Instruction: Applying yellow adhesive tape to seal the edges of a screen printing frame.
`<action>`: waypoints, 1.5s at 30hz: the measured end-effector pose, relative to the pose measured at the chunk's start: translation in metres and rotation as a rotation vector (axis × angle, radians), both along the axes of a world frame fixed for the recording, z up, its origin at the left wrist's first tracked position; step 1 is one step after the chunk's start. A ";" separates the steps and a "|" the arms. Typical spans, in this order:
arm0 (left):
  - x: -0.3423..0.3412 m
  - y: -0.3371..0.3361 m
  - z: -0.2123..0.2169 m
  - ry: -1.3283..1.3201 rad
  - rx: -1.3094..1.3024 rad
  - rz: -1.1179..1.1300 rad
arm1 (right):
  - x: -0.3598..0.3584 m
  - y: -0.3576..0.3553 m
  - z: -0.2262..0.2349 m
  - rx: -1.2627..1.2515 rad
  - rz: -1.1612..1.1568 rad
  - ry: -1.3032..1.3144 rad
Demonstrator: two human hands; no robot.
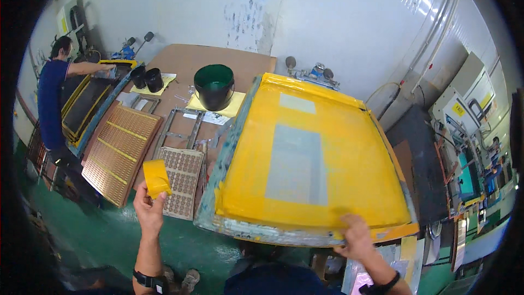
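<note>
A large screen-printing frame (349, 147), mostly yellow with pale grey patches in its mesh, lies tilted before me on a scuffed blue-grey support. Left of it, my left hand (148, 202) is closed around a roll of yellow tape (156, 178), held up above the table's near edge. My right hand (357, 236) is at the frame's near right edge, fingers over the rim and thumb lower down. Motion blurs its fingers, so I cannot make out whether they grip anything.
A black bucket (214, 88) and two smaller black pots (154, 80) stand behind on the brown table (188, 57). Perforated panels (121, 153) lie at left. A co-worker (54, 98) leans over another screen there. Machinery (464, 114) stands at right.
</note>
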State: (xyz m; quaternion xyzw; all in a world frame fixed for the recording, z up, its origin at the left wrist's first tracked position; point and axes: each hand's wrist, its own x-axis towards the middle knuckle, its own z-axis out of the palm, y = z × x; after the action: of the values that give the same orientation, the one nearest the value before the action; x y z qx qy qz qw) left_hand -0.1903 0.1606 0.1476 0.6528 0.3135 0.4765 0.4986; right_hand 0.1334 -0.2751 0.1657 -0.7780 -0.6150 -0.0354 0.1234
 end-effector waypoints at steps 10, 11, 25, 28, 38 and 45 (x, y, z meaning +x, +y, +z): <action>0.062 -0.067 -0.060 0.668 0.394 -0.398 | -0.012 -0.002 -0.134 -0.102 0.079 0.311; 0.065 -0.073 -0.070 0.679 0.393 -0.400 | -0.011 -0.004 -0.137 -0.100 0.079 0.322; 0.093 -0.093 -0.096 0.950 0.726 -0.493 | 0.025 -0.035 -0.174 0.103 -0.152 0.314; 0.092 -0.092 -0.106 0.960 0.694 -0.509 | 0.033 -0.042 -0.189 0.112 -0.175 0.272; 0.088 -0.091 -0.130 0.950 0.669 -0.521 | 0.041 -0.047 -0.204 0.036 -0.209 0.337; 0.090 -0.091 -0.128 0.901 0.679 -0.511 | 0.042 -0.047 -0.206 0.021 -0.199 0.336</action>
State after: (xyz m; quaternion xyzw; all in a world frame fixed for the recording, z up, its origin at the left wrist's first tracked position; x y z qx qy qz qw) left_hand -0.1004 0.0695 0.0199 0.9665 0.1580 0.0926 0.1798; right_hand 0.1750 -0.3219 -0.0399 -0.8287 -0.5052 0.0764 0.2284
